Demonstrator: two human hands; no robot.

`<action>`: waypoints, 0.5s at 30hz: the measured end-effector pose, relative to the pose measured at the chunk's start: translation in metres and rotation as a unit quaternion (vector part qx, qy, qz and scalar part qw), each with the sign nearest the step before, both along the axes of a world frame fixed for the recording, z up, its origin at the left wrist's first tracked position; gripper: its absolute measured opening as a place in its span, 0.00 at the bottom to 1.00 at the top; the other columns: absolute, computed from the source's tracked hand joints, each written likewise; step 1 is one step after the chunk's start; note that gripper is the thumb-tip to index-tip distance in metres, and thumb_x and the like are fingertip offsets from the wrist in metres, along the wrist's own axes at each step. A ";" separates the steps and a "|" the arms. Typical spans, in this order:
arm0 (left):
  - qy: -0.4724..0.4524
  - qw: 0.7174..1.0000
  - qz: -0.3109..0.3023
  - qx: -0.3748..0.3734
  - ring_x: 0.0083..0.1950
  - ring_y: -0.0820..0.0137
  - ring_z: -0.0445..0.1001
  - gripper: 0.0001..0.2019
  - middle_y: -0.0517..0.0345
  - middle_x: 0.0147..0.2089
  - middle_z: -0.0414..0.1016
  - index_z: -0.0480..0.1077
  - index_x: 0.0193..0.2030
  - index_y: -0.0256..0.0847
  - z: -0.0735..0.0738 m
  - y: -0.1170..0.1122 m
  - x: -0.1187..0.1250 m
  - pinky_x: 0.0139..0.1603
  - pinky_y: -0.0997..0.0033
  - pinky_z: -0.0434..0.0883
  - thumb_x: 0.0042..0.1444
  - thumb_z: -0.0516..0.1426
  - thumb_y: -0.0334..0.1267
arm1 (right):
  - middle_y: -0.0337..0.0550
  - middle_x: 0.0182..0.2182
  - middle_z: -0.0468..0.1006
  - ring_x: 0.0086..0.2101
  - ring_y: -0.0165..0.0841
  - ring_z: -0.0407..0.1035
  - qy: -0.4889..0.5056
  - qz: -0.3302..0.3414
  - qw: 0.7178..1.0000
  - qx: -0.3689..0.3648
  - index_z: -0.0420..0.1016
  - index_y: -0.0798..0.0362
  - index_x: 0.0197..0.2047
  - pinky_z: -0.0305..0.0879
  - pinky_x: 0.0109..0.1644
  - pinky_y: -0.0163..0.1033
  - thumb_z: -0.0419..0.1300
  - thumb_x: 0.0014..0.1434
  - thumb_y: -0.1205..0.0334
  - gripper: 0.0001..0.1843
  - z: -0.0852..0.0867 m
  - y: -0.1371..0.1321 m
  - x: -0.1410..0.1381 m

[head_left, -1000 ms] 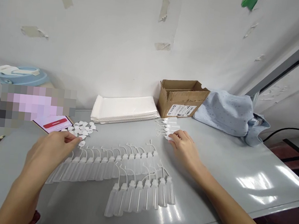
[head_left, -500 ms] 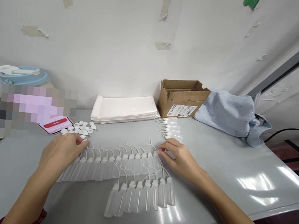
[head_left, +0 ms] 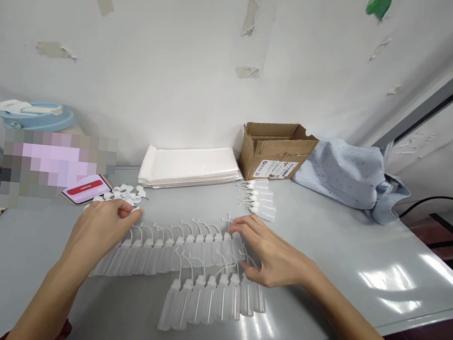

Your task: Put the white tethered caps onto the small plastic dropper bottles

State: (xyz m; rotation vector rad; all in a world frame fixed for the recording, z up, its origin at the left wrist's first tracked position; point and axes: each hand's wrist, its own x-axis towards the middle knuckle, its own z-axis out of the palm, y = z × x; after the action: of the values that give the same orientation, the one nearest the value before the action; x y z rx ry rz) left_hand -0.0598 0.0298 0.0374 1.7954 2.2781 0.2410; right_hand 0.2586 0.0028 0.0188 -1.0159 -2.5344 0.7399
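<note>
My left hand [head_left: 103, 227] is closed in a pinch on a small white cap [head_left: 136, 209] with a thin tip, just above the left end of the back row. Several translucent squeeze bottles [head_left: 166, 255] lie side by side in that row, each with a loose cap strap sticking up. My right hand [head_left: 269, 249] curves over the right end of the row, thumb and fingers apart around the end bottle [head_left: 237, 243]; whether they touch it I cannot tell. Nearer me lies a second row of bottles [head_left: 209, 302], its right end partly behind my right thumb.
Loose white caps [head_left: 128, 195] are piled beside a phone [head_left: 87, 187]. Capped bottles [head_left: 262, 197] lie below a cardboard box [head_left: 278, 151]. Stacked white envelopes [head_left: 190, 166] and a light-blue cloth item [head_left: 342, 173] sit along the wall. A blue-lidded container [head_left: 35, 114] stands left.
My left hand has shifted slightly right with the white cap. My right hand has moved nearer me and a little left, its thumb now spread lower beside the end bottle.
</note>
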 end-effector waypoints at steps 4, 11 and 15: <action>-0.011 0.999 0.023 -0.030 0.39 0.58 0.71 0.13 0.53 0.33 0.78 0.71 0.29 0.40 -0.001 0.003 0.000 0.32 0.69 0.62 0.52 0.53 0.47 | 0.53 0.50 0.65 0.51 0.43 0.58 -0.013 0.006 1.000 -0.002 0.61 0.57 0.55 0.59 0.56 0.50 0.59 0.45 0.71 0.32 -0.005 0.001 -0.001; -0.037 0.999 0.012 -0.027 0.44 0.58 0.71 0.14 0.51 0.38 0.78 0.70 0.33 0.40 -0.001 0.003 0.000 0.38 0.69 0.62 0.54 0.51 0.48 | 0.46 0.42 0.70 0.43 0.38 0.65 -0.019 -0.062 0.994 -0.087 0.65 0.54 0.46 0.64 0.47 0.44 0.60 0.50 0.65 0.19 0.015 -0.002 0.008; -0.051 0.998 0.006 -0.028 0.46 0.58 0.71 0.15 0.50 0.40 0.77 0.70 0.34 0.39 0.001 0.002 0.002 0.40 0.69 0.62 0.54 0.51 0.49 | 0.38 0.26 0.74 0.30 0.35 0.68 -0.115 -0.051 0.975 -0.184 0.68 0.53 0.43 0.62 0.34 0.37 0.61 0.52 0.61 0.15 0.035 -0.011 0.014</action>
State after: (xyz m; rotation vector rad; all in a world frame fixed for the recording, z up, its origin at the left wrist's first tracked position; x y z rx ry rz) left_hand -0.0582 0.0317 0.0388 1.7040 2.2037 0.2615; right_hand 0.2725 -0.0085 0.0536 -1.4135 -2.5646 1.1504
